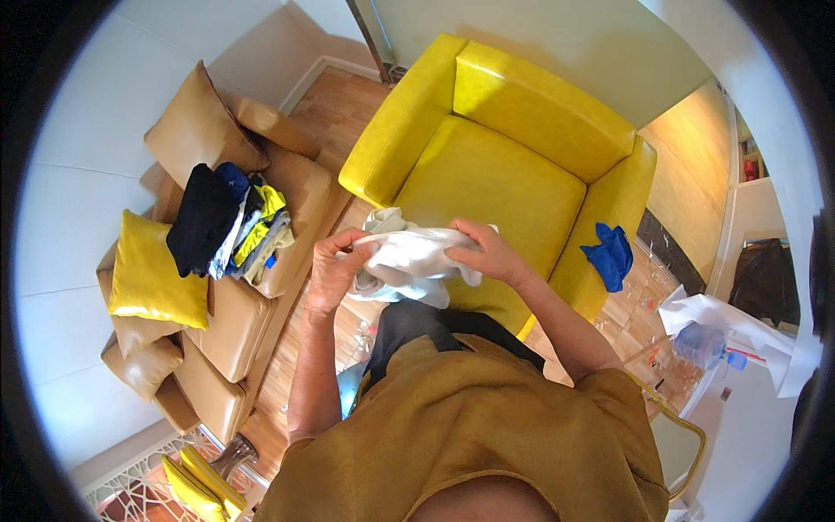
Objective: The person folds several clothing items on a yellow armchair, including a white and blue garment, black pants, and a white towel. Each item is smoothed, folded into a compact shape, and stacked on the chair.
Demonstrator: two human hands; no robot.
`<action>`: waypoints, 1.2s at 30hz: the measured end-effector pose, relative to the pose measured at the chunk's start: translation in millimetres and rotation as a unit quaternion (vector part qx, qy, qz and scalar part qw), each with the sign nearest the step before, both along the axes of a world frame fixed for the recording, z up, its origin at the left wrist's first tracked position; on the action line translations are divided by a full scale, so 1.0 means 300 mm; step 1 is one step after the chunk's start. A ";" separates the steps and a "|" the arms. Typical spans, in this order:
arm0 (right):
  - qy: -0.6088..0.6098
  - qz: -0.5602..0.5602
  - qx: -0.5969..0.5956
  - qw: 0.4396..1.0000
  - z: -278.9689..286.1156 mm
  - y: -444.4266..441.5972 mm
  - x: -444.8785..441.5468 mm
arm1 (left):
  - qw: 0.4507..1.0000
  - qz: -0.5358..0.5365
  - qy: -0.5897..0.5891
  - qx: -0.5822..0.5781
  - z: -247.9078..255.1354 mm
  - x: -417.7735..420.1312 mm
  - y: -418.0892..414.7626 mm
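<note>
A bunched white cloth is stretched between my two hands, in front of my body and over the near edge of the yellow armchair. My left hand pinches its left end between thumb and fingers. The right end is gripped by my right hand. Loose folds of the cloth hang below, and a paler, off-white part sticks up near my left hand. A crumpled blue cloth lies over the armchair's right armrest.
On the left, a tan sofa holds a pile of folded clothes, a yellow cushion and tan cushions. A large plastic water bottle lies on its side at the right, by a white surface. Small scraps are scattered on the wooden floor.
</note>
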State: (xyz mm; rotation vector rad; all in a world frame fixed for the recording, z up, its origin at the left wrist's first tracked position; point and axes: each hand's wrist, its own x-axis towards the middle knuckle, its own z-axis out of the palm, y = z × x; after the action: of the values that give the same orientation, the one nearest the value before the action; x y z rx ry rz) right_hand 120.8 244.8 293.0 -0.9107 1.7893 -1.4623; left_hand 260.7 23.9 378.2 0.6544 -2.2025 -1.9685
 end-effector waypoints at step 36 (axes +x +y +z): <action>0.402 -0.110 -0.006 0.909 0.139 -0.123 0.089 | 0.992 -0.064 -0.050 0.095 -0.017 0.003 0.096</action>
State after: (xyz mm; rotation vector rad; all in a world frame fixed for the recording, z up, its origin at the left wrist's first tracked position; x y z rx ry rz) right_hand 147.5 208.0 334.7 -1.5069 2.5353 -1.3133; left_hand 261.7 52.5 373.0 0.6641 -2.1802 -2.2781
